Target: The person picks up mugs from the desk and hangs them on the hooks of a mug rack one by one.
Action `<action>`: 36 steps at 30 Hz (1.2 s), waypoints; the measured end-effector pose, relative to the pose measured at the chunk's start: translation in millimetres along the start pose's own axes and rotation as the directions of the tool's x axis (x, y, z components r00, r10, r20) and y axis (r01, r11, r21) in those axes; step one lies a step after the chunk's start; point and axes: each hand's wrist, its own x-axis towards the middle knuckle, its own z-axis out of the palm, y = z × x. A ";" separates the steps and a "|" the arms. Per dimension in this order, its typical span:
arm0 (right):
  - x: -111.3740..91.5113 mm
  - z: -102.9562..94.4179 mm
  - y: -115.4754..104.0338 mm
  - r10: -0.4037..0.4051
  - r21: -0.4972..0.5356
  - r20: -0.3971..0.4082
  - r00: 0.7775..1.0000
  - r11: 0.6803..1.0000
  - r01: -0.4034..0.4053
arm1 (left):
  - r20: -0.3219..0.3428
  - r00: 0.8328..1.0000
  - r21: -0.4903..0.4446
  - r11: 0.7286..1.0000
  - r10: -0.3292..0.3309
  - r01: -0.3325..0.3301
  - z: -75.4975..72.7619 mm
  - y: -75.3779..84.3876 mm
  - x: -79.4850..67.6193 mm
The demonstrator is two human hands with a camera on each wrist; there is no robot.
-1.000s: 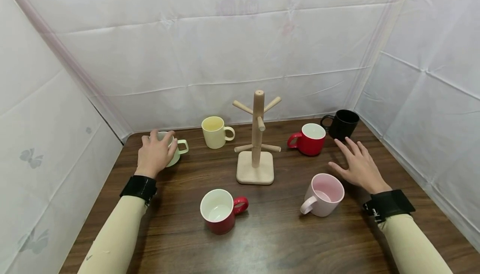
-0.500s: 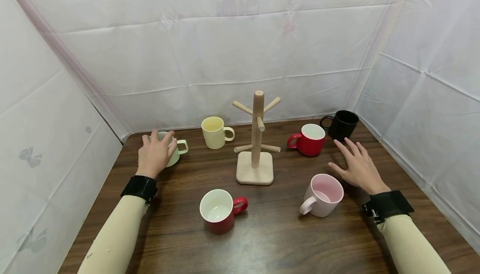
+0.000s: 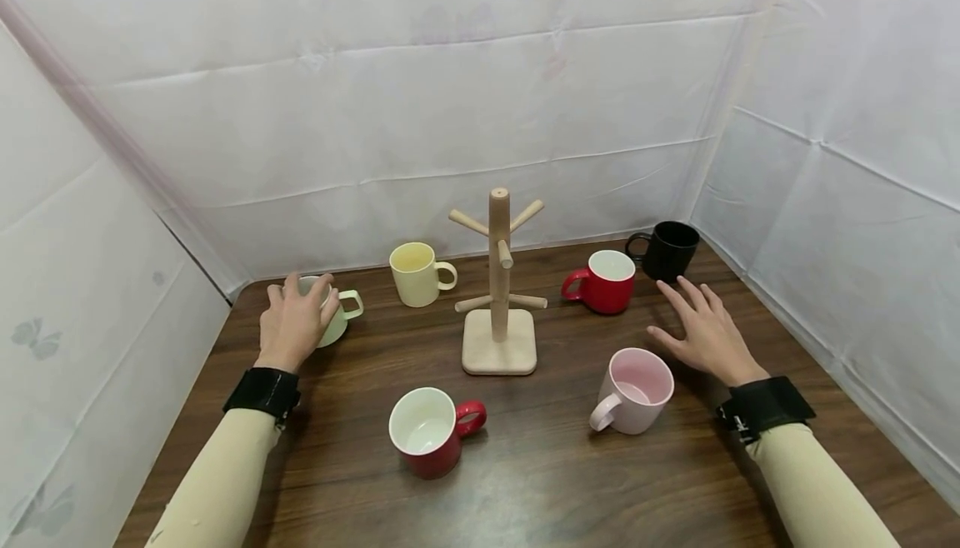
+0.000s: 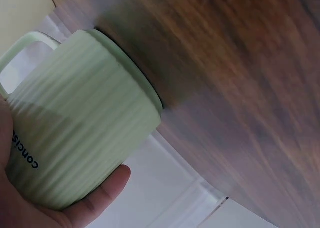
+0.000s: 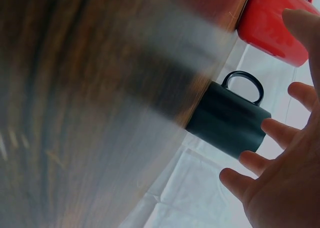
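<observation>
At the left back of the table, my left hand [image 3: 292, 323] grips a pale green ribbed mug [image 4: 85, 108] from above, its thumb and fingers around the upper body. The mug stands upright on the wood, its handle to the right, and the hand hides part of its rim. My right hand [image 3: 708, 336] holds nothing; its fingers are spread over the right side of the table. Just beyond its fingertips stands a black mug [image 5: 225, 120]. A red mug [image 3: 606, 284] stands to the left of the black one, and a pink mug [image 3: 633, 411] is nearer me.
A wooden mug tree [image 3: 498, 281] with bare pegs stands mid-table on a square base. To its left is a yellow mug [image 3: 416, 281]; in front, a red mug with white inside [image 3: 435, 452]. White sheeting [image 3: 375, 115] encloses the back and sides.
The head view has turned slightly, so the scene sits a little farther left in it. Against the table, both hands and the mugs show no clear movement.
</observation>
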 end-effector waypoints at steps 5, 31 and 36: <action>0.1 -1.2 -0.9 0.000 0.007 0.008 1.000 1.000 0.000 | -0.002 1.000 -0.023 1.000 -0.019 0.019 -2.1 -2.7 -1.4; -0.2 -3.8 -2.6 0.010 0.003 0.002 1.000 1.000 -0.010 | -0.005 0.989 -0.340 0.930 -0.150 0.139 -33.7 29.7 -5.4; -1.4 -3.7 -3.4 0.011 0.004 0.004 1.000 1.000 -0.011 | -0.009 0.990 -0.405 0.906 -0.139 0.124 -43.0 40.7 -7.1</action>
